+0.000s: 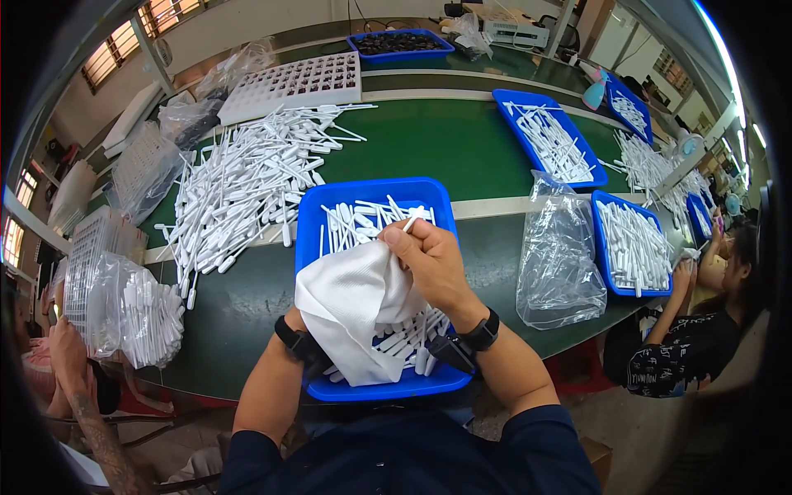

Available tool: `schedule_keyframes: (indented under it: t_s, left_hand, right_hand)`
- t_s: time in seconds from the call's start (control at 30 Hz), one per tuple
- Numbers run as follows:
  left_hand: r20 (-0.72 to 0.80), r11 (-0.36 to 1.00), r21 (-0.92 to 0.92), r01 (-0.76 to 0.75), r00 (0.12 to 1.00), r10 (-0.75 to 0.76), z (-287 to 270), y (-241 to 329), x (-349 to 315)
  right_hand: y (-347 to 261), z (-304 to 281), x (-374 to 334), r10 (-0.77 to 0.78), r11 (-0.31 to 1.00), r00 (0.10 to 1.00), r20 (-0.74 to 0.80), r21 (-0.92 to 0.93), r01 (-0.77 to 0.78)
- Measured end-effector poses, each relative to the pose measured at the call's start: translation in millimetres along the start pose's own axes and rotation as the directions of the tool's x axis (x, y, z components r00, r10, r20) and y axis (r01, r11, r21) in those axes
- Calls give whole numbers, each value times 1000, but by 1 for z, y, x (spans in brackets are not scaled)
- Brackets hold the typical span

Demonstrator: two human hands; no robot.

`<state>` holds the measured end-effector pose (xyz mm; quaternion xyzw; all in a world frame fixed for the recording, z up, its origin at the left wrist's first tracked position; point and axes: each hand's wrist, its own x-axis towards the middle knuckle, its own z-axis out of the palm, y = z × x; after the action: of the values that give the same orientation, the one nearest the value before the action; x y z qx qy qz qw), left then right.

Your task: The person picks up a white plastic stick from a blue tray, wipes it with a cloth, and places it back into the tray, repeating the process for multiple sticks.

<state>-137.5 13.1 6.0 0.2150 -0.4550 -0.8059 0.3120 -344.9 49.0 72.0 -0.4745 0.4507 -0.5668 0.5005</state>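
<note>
Only the head view is given. Over a shallow blue plastic tray [313, 216] at the near edge of the long green bench [445, 140], two hands are seen. The right hand [431, 257] is closed around one slim white plastic pipette [410, 223], whose tip sticks out above the fingers. The left hand [330, 309] is almost wholly hidden under a white ribbed cloth [355, 309], so its grip cannot be told for certain; the cloth is draped over it and is touched by the right hand. A black band is worn on each wrist, two in all.

More white pipettes, too many to count, lie loose in the tray, and a large heap of them [247, 181] is spread on the bench to the left of it. Four further blue trays of pipettes are counted to the right, the nearest [631, 247] beside a crumpled clear plastic bag [561, 260]. One blue tray with dark contents [400, 43] stands at the far side. A white gridded rack [293, 82] lies behind the heap.

A seated person in dark patterned clothing [693, 351] is seen at the right, and another person's forearm [70, 379] at the lower left.
</note>
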Motion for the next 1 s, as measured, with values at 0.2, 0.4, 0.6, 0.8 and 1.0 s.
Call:
schedule_keyframes:
  t_s: [0.2, 0.4, 0.6, 0.8, 1.0]
  left_hand:
    - [24, 955, 286, -75, 997, 71, 6, 7, 0]
    - [1, 963, 252, -95, 995, 98, 22, 20, -3]
    - [-10, 955, 281, -98, 994, 105, 25, 19, -3]
    - [-68, 990, 119, -81, 994, 89, 26, 10, -3]
    - [108, 423, 859, -289, 909, 402, 80, 61, -2]
  right_hand:
    - [1, -2, 0, 34, 999, 999, -2, 22, -34]
    - [1, -2, 2, 22, 999, 1000, -13, 46, -21]
    - [-4, -1, 0, 48, 997, 999, -6, 63, -47]
    - [2, -3, 2, -14, 999, 1000, 2, 44, 14]
    - [3, -3, -2, -114, 993, 993, -9, 23, 114]
